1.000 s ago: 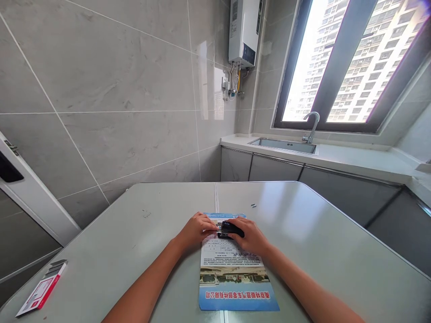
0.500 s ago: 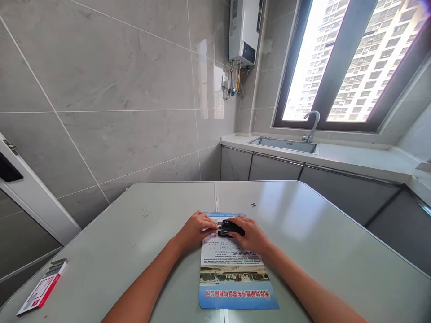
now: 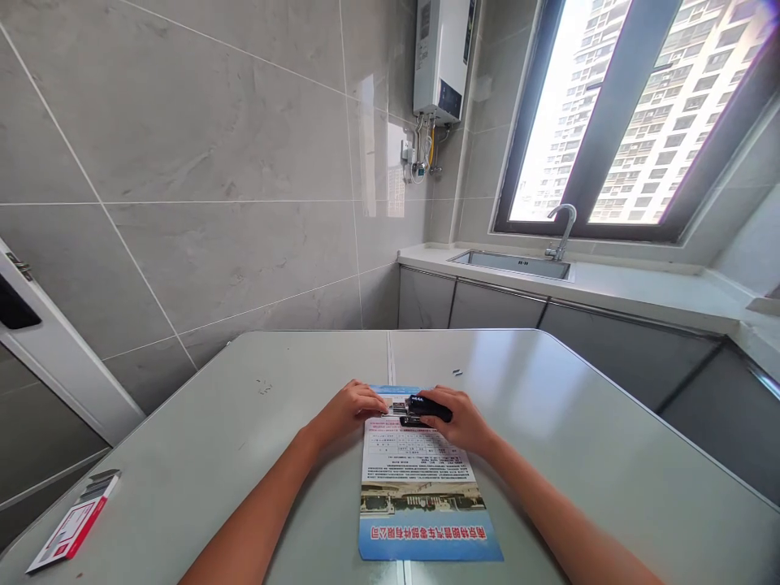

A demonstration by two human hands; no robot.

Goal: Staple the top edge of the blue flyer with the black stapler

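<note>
A black stapler (image 3: 430,408) lies across the upper part of a printed leaflet (image 3: 420,469), its front end pointing left. Its upper arm stands raised a little from the base. My right hand (image 3: 458,419) is closed around the stapler's rear end. My left hand (image 3: 352,409) rests at the leaflet's upper left edge, fingers pressed together in a pinch just left of the stapler's front. Whatever those fingertips hold, if anything, is too small to make out. The leaflet is flat, with its large red title upside down along the near blue band.
Two short strips of staples (image 3: 457,372) lie beyond the leaflet. Several loose staples (image 3: 263,387) are scattered left of my left hand. A red and white box (image 3: 76,524) sits at the left edge of the table (image 3: 244,455). A sink counter (image 3: 634,284) runs behind on the right.
My left fingers have drawn back slightly to the left, off the stapler's front. The stapler and my right hand have shifted a little to the right.
</note>
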